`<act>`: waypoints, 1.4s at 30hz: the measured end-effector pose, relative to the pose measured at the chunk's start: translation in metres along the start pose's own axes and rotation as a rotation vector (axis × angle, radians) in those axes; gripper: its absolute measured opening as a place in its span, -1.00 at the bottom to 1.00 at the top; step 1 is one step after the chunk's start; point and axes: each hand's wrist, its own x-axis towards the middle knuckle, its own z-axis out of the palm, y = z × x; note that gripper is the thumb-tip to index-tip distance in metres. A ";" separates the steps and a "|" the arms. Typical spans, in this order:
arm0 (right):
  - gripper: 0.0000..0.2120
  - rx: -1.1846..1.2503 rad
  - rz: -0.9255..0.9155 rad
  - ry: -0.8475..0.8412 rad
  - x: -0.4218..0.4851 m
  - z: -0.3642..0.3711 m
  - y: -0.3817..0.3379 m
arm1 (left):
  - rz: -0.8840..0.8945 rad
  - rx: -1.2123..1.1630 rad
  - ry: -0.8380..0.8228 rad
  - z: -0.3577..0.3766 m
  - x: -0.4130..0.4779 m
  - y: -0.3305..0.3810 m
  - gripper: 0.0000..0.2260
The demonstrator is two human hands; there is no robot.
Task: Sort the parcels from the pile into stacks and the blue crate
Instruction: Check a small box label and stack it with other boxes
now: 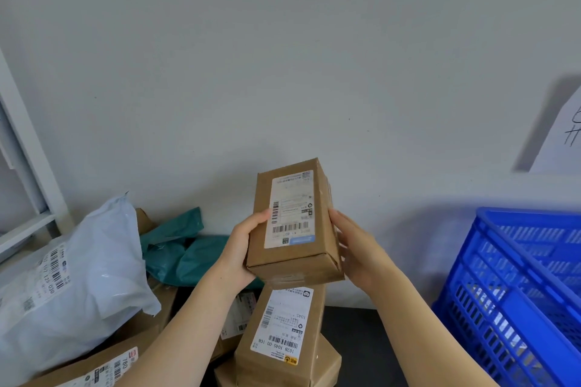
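Note:
I hold a small brown cardboard box (294, 223) with a white shipping label up in front of the wall. My left hand (242, 248) grips its left side with the thumb on the label edge. My right hand (352, 245) holds its right side with fingers along the box. Directly beneath it stands a stack of brown boxes (283, 339), the top one bearing a label. The blue crate (522, 289) stands to the right. The pile at the left has a white plastic mailer (78, 280), a green mailer (185, 248) and a labelled brown box (94, 364).
A white wall fills the background. A white shelf frame (28, 173) rises at the far left. A sheet of paper with handwriting (562, 135) hangs on the wall at the right. Dark floor (371, 342) shows between the stack and the crate.

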 end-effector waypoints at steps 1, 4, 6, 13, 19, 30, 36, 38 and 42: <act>-0.42 0.003 0.059 -0.071 -0.001 0.000 0.000 | -0.006 -0.035 -0.008 -0.001 0.000 -0.001 -0.80; -0.43 0.116 0.111 -0.186 -0.002 -0.002 0.001 | -0.031 -0.081 -0.033 0.001 0.000 -0.003 -0.77; -0.41 0.160 0.093 -0.183 -0.003 -0.004 0.000 | -0.026 -0.014 -0.015 0.003 0.000 -0.003 -0.79; -0.46 0.138 0.055 -0.121 -0.004 -0.006 -0.002 | 0.225 0.563 0.171 0.016 0.005 0.004 -0.56; -0.40 0.106 -0.011 -0.089 -0.003 -0.004 -0.002 | 0.199 0.683 0.091 0.027 0.001 0.006 -0.26; -0.59 0.051 -0.016 -0.022 -0.003 -0.008 -0.002 | 0.225 0.689 0.105 0.030 0.000 0.004 -0.17; -0.58 -0.130 -0.088 0.104 -0.002 -0.007 0.000 | 0.203 0.573 0.145 0.028 0.001 0.000 -0.14; -0.55 -0.179 -0.120 0.160 -0.002 -0.009 -0.003 | 0.186 0.491 0.134 0.025 0.003 -0.004 -0.24; -0.59 -0.262 -0.220 0.282 -0.006 -0.016 -0.006 | 0.197 0.389 0.084 0.027 0.006 -0.010 -0.55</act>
